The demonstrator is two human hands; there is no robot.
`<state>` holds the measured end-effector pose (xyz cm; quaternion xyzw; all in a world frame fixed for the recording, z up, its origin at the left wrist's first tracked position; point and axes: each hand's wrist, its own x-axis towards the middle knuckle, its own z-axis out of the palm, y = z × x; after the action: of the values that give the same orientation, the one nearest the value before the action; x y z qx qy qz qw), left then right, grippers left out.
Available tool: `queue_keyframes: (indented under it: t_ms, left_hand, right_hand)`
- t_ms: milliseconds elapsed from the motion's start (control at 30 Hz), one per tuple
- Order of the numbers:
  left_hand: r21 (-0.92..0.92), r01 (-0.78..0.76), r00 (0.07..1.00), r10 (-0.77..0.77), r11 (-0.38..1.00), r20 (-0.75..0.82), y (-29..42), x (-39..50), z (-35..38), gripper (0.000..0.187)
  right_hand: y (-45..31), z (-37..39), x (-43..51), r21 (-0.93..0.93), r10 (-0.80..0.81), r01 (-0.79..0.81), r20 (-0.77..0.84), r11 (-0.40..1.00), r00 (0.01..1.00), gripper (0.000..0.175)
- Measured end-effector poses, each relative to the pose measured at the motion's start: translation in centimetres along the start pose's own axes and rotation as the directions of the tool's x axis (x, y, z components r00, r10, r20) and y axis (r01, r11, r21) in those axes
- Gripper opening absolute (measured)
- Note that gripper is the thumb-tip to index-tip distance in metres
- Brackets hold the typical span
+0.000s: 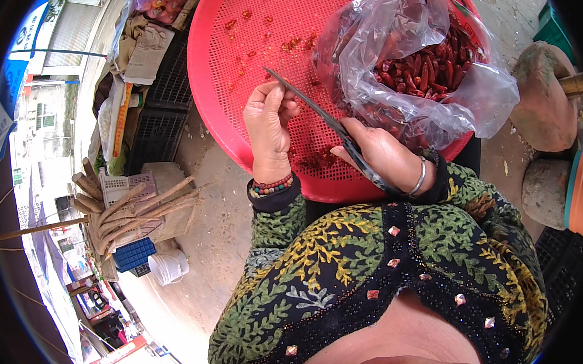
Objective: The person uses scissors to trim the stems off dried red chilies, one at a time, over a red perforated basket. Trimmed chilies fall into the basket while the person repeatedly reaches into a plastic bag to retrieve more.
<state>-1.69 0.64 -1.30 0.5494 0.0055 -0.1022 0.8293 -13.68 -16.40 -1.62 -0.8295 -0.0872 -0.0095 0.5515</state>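
Note:
My right hand (386, 152) holds a pair of dark metal scissors (325, 115), the blades pointing up and left over a red perforated plastic basket (220, 94). Close to the blades is my left hand (270, 116), fingers curled with the thumb against them; whether something small is pinched there cannot be told. Cut dried chili pieces (315, 161) and seeds lie scattered on the basket's mesh. At its right side rests a clear plastic bag (365, 74), its mouth open, full of whole dried red chilies (422, 74).
Left of the basket stand black plastic crates (158, 132), a bundle of long roots or sticks (134, 210), a blue basket (133, 254) and a white bucket (168, 267). Large stones (544, 102) and an orange container (581, 196) are at the right.

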Motion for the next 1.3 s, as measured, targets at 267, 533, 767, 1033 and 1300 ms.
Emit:
queue_keyframes:
  t_ms: [267,533,767,1033,1300]
  left_hand:
    - [-0.024,0.034,0.998,-0.033,0.999,0.057,0.0,0.2,-0.2,0.007]
    - [-0.117,-0.051,0.998,0.054,0.992,0.023,-0.1,0.4,0.2,0.011]
    - [-0.046,-0.076,0.996,0.074,0.996,-0.048,0.1,0.2,0.5,0.012]
    - [-0.068,-0.078,0.996,0.075,0.995,-0.045,-0.2,0.3,0.0,0.011]
    - [-0.046,-0.085,0.996,0.085,0.995,-0.007,-0.6,0.1,0.2,0.011]
  right_hand:
    - [0.6,0.4,-0.2,0.076,-0.003,0.008,-0.067,0.997,0.998,0.031]
    - [0.7,0.2,-0.3,0.171,-0.033,0.049,-0.092,0.984,0.995,0.044]
    - [-1.5,-1.3,-0.3,0.242,0.037,-0.060,0.101,0.968,0.994,0.051]
    - [-1.9,-1.4,-0.1,0.191,0.023,-0.047,0.127,0.980,0.992,0.056]
    - [-1.0,-0.1,-0.1,0.059,-0.029,0.029,0.006,0.998,1.000,0.047]
